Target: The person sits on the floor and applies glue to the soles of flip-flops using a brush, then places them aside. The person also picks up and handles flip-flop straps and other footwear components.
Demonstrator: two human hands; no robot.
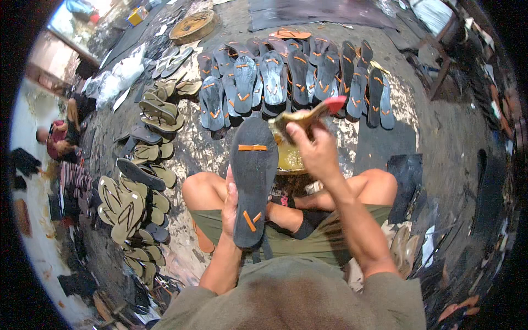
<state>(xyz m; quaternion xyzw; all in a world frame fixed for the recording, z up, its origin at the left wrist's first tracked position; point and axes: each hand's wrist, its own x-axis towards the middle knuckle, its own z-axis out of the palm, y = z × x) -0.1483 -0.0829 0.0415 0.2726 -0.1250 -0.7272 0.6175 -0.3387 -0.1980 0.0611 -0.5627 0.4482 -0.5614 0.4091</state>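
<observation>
My left hand [230,206] grips a dark sandal sole [254,184] by its left edge, its underside toward me. An orange strap piece crosses the sole near the top, and two more form a V near the heel. In my right hand [318,151] is a glue-smeared brush [331,105] with a red end, slightly blurred and held to the right of the sole's top. Below the brush, between the sole and my right wrist, a container of yellowish glue [290,158] is partly covered.
Rows of dark soles [300,77] with orange strap pieces lie ahead. Piles of olive flip-flops [124,203] run along the left. A round wooden block [193,27] stands at the far left, and a dark sheet [385,146] lies on the right. Another person [58,137] sits far left.
</observation>
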